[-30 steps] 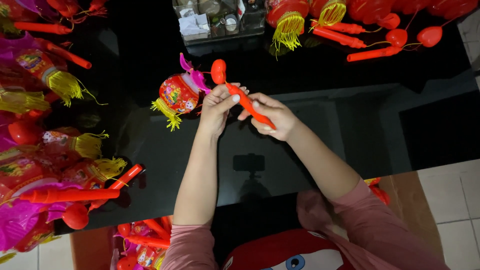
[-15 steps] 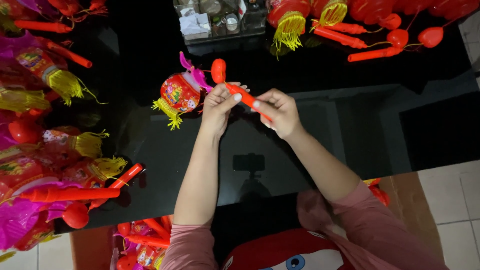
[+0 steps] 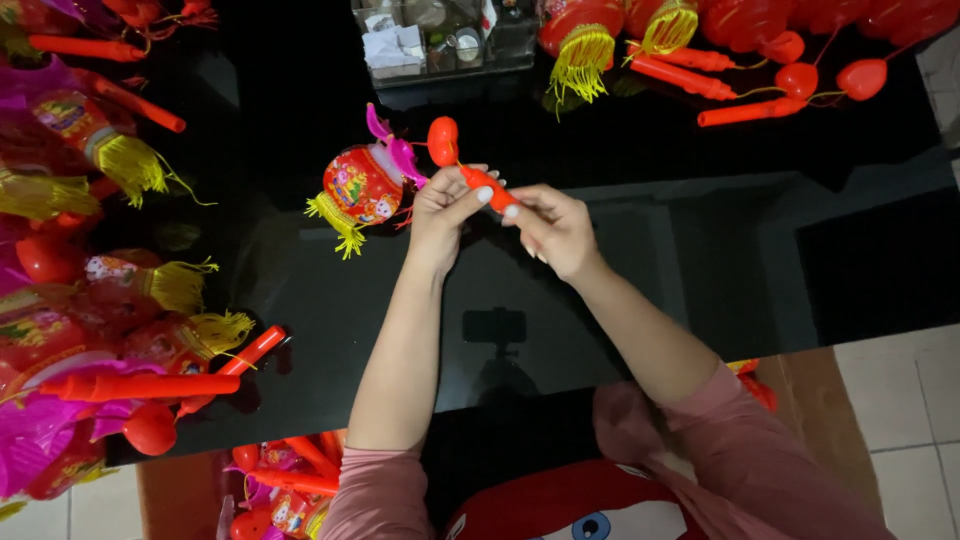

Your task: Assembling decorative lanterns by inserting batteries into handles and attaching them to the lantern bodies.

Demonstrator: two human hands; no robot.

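Left hand [image 3: 443, 212] and right hand [image 3: 553, 230] both pinching orange handle [image 3: 484, 185]; red lantern [image 3: 362, 186] just beside left hand, above black bench [image 3: 700, 260].

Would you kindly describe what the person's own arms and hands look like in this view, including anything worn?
Both forearms are bare from the wrist to about the elbow. Dusty pink sleeves are pushed up and bunched: the left sleeve near the bottom edge, the right sleeve fuller and creased. The left hand and right hand wear no gloves; no rings, watch or bracelet show. The fingernails look pale and short.
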